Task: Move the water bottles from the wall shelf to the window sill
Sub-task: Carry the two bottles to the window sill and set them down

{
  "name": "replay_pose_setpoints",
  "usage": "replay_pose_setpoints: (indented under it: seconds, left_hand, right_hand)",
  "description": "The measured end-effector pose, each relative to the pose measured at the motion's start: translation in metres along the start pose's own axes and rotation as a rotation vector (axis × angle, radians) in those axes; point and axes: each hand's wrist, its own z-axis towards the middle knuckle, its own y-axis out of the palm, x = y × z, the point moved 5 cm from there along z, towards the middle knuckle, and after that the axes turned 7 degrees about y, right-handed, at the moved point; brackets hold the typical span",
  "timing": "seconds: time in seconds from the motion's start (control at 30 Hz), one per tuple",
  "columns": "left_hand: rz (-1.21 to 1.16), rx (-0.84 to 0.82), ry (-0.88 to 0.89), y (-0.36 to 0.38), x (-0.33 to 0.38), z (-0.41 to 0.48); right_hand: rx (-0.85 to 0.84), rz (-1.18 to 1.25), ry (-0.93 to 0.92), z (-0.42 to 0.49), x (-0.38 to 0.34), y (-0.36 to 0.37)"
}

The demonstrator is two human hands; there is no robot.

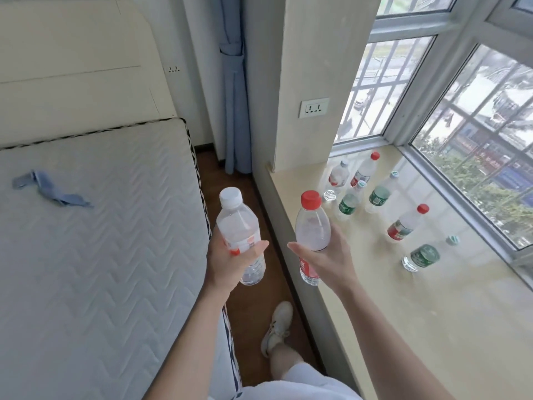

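I see my left hand [230, 255] gripping a white-capped bottle [240, 235] over the floor, and my right hand [326, 255] gripping a red-capped bottle [313, 235] at the window sill [403, 313] edge, both upright, probably for setting down beside the six bottles [377, 194] there.

Both bare forearms extend forward from the lower edge of the view, roughly parallel. The left hand [230, 261] is raised with its palm turned inward, fingers and thumb wrapped around the midsection of a white-capped water bottle [240, 235]. The right hand [326, 255] mirrors it, palm inward and thumb pointing left, closed around a red-capped water bottle [312, 229]. The hands are near each other but apart. One leg with a white sneaker [277, 327] shows below.
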Motion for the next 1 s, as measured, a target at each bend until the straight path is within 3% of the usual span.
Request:
replay_pose_setpoints:
  seconds: [0.53, 0.87, 1.0]
  left_hand:
    - [-0.027, -0.206, 0.060, 0.124, 0.011, 0.237]
    - [-0.053, -0.571, 0.079, 0.259, 0.030, 0.285]
    - [-0.044, -0.804, 0.069, 0.312, 0.027, 0.272]
  right_hand:
    - [0.186, 0.089, 0.095, 0.231, -0.020, -0.042]
    - [0.546, 0.152, 0.275, 0.233, 0.028, -0.136]
    - [0.758, 0.220, 0.349, 0.204, 0.047, -0.169]
